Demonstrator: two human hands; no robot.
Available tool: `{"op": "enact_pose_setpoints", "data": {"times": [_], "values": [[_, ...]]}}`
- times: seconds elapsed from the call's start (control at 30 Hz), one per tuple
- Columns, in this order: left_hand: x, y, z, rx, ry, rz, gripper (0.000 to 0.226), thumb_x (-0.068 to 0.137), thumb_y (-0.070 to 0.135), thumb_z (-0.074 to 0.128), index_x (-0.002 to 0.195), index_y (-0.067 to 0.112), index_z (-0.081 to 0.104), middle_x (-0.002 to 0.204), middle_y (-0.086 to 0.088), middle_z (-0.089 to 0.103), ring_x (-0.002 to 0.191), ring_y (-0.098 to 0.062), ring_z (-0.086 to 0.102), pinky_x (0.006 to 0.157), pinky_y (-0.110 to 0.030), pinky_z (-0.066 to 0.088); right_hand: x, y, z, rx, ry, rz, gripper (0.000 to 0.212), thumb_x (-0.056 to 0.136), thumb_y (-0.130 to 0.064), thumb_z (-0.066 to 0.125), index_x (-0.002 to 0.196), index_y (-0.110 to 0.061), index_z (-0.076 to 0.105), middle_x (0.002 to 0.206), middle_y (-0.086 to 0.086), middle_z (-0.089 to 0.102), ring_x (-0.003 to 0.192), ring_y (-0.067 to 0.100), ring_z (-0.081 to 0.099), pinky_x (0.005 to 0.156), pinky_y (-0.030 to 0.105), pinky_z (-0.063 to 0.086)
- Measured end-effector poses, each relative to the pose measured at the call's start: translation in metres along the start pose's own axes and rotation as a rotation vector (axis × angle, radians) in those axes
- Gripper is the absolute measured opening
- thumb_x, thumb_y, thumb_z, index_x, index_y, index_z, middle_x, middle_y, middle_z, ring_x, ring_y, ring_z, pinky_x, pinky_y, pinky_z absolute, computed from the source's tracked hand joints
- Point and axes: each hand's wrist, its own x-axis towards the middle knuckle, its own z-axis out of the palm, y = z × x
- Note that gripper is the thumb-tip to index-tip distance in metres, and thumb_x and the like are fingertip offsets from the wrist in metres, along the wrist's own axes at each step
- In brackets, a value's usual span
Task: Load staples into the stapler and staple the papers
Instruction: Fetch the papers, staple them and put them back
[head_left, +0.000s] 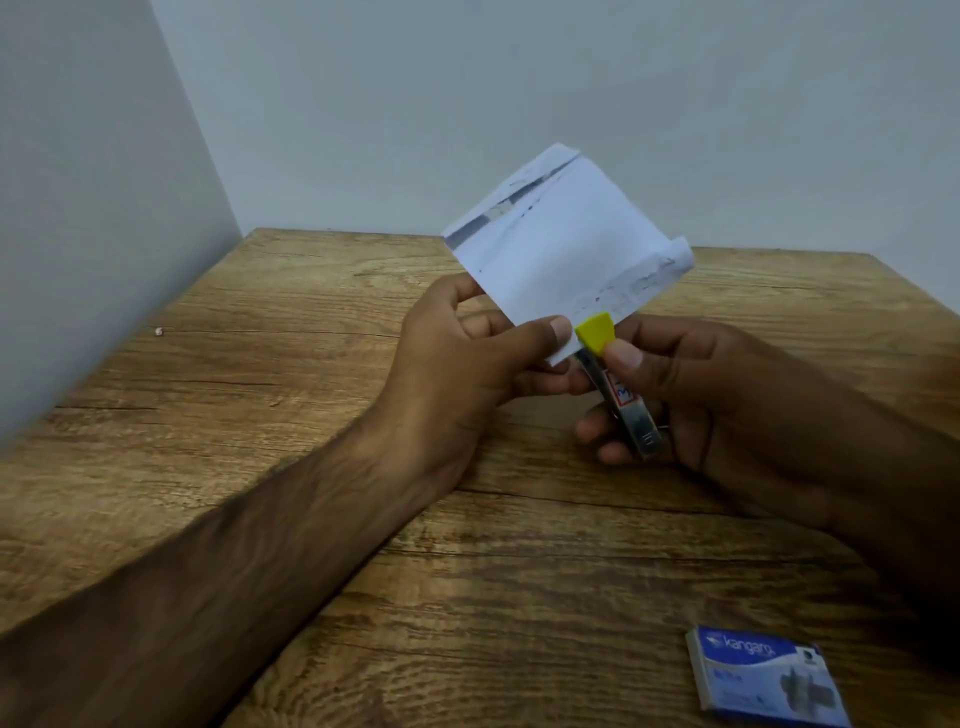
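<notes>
Folded white papers (561, 244) are held up above the wooden table (311, 364). My left hand (467, 364) pinches their lower corner between thumb and fingers. My right hand (701, 395) grips a small metal stapler (621, 400) with a yellow cap at its front. The stapler's yellow end sits over the papers' bottom corner, right beside my left thumb. My right thumb presses on the yellow cap.
A blue box of staples (763, 675) lies closed on the table at the near right. Grey walls stand at the left and behind the table. A tiny speck (158, 330) lies near the left wall.
</notes>
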Motion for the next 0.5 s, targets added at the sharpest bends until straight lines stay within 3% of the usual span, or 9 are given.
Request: {"op": "enact_pose_setpoints", "data": {"times": [0.13, 0.5], "values": [[-0.0004, 0.0014, -0.0008, 0.022, -0.058, 0.008, 0.035, 0.086, -0.003, 0.076, 0.118, 0.001, 0.063, 0.097, -0.02, 0.08, 0.075, -0.034, 0.079, 0.063, -0.031, 0.061, -0.0013, 0.0013, 0.0055, -0.052, 0.055, -0.064, 0.032, 0.078, -0.028, 0.073, 0.105, -0.012, 0.076, 0.106, 0.014, 0.076, 0.079, 0.026, 0.073, 0.069, 0.034, 0.061], [0.0, 0.0002, -0.0005, 0.04, -0.097, 0.076, 0.035, 0.084, -0.002, 0.077, 0.117, -0.003, 0.065, 0.101, -0.03, 0.076, 0.074, -0.03, 0.077, 0.064, -0.03, 0.06, -0.0039, 0.0013, 0.0099, -0.123, 0.181, -0.137, 0.037, 0.075, -0.03, 0.066, 0.101, -0.005, 0.074, 0.089, 0.01, 0.078, 0.07, 0.021, 0.074, 0.061, 0.028, 0.06]]}}
